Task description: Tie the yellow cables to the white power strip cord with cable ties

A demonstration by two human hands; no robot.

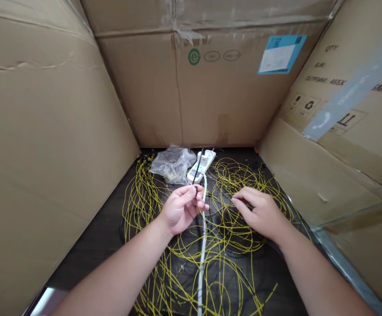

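Note:
My left hand (183, 207) is palm up in the middle, thumb and forefinger closed on a small black piece (196, 191). A black cord (198, 166) runs from the white power strip (194, 175) down to these fingertips; whether it joins the black piece is unclear. Thin yellow wire (225, 219) lies in loose loops below and around both hands. To the right, my right hand (256, 210) has thumb and forefinger pinched together over the wire tangle. Anything between those fingertips is too small to make out.
Cardboard walls rise at the left (46, 131), back (151, 96) and right (342, 166). A crumpled clear plastic bag (173, 164) lies beside the power strip. A white cable (202, 254) runs toward me over the dark tabletop (95, 239). More yellow wire (143, 188) is bunched at the left.

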